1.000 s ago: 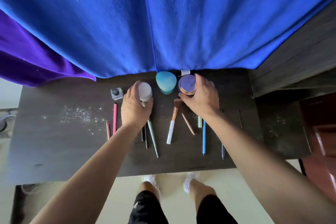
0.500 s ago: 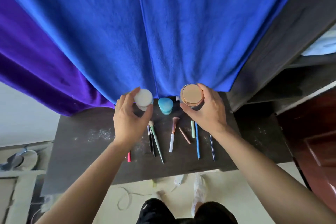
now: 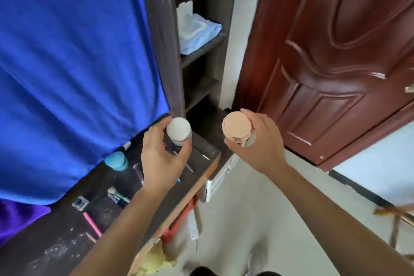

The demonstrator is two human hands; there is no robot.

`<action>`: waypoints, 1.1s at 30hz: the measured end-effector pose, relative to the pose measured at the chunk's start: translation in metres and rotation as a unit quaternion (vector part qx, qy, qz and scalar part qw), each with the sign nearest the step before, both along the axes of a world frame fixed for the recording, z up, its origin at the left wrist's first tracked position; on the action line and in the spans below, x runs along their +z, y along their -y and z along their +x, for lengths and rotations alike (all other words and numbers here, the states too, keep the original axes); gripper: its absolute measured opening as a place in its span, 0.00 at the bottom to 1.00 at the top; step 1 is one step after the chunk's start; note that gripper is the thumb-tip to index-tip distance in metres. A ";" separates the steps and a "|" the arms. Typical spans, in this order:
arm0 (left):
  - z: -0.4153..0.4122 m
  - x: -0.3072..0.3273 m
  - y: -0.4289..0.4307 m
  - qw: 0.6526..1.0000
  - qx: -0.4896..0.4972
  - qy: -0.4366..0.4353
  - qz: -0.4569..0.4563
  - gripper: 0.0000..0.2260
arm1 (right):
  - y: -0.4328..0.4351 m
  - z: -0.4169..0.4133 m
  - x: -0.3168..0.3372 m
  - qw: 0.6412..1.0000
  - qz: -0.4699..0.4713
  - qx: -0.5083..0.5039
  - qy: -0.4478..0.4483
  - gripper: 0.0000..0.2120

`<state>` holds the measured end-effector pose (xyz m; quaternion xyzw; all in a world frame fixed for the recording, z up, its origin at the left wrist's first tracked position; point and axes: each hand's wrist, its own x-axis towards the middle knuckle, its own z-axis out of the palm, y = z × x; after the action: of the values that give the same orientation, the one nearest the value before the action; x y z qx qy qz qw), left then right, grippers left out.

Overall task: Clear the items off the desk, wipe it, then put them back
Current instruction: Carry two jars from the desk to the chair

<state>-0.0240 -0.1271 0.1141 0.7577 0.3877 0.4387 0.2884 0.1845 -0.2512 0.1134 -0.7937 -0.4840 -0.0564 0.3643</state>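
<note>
My left hand [image 3: 162,159] grips a small white-lidded jar [image 3: 179,131], held above the right end of the dark desk [image 3: 56,251]. My right hand [image 3: 261,145] holds a jar with a rose-gold lid [image 3: 237,129] in the air, past the desk's right edge. Left lying on the desk are a teal egg-shaped case [image 3: 116,160], a small grey bottle [image 3: 79,202], a pink pencil [image 3: 91,223], a makeup brush [image 3: 117,195] and some thin pens partly hidden under my left hand. White dust speckles the desk's near-left part.
A blue cloth [image 3: 71,69] hangs behind the desk, with purple fabric [image 3: 15,219] at lower left. Dark shelves [image 3: 201,51] to the right of the desk hold folded light-blue cloth [image 3: 197,31]. A reddish-brown door [image 3: 336,56] stands at right. Pale floor lies below.
The view has swung right, from the desk toward the shelves and door. Both hands lifted their jars off the desk and carried them rightward; the right jar is now beyond the desk's edge.
</note>
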 end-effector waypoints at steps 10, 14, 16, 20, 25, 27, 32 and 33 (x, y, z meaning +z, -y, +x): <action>0.194 0.017 0.196 0.968 -0.248 -0.043 0.001 0.27 | 0.270 0.118 -0.001 0.970 0.021 -0.241 -0.027 0.39; 0.283 0.007 0.310 0.949 -0.311 -0.052 -0.004 0.28 | 0.400 0.166 -0.012 0.952 0.021 -0.304 -0.036 0.39; 0.328 0.006 0.367 0.936 -0.350 -0.039 0.004 0.28 | 0.461 0.193 -0.012 0.941 0.012 -0.337 -0.024 0.39; 0.395 0.010 0.463 0.906 -0.422 -0.035 0.020 0.28 | 0.562 0.233 -0.015 0.915 0.000 -0.401 -0.035 0.39; 0.459 0.003 0.541 0.873 -0.485 -0.055 0.027 0.27 | 0.642 0.282 -0.027 0.896 0.009 -0.438 -0.069 0.38; 0.488 -0.006 0.566 0.862 -0.502 -0.063 0.024 0.27 | 0.667 0.304 -0.034 0.885 0.024 -0.458 -0.079 0.38; 0.578 -0.039 0.627 0.841 -0.536 -0.079 -0.008 0.28 | 0.727 0.372 -0.060 0.870 0.022 -0.480 -0.106 0.37; 0.599 -0.047 0.638 0.836 -0.542 -0.083 -0.017 0.28 | 0.740 0.389 -0.064 0.867 0.009 -0.485 -0.111 0.38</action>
<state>0.5752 -0.7650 0.0673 0.8753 -0.0551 0.1409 0.4593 0.5733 -0.9911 0.0498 -0.9260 0.0066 -0.1421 0.3496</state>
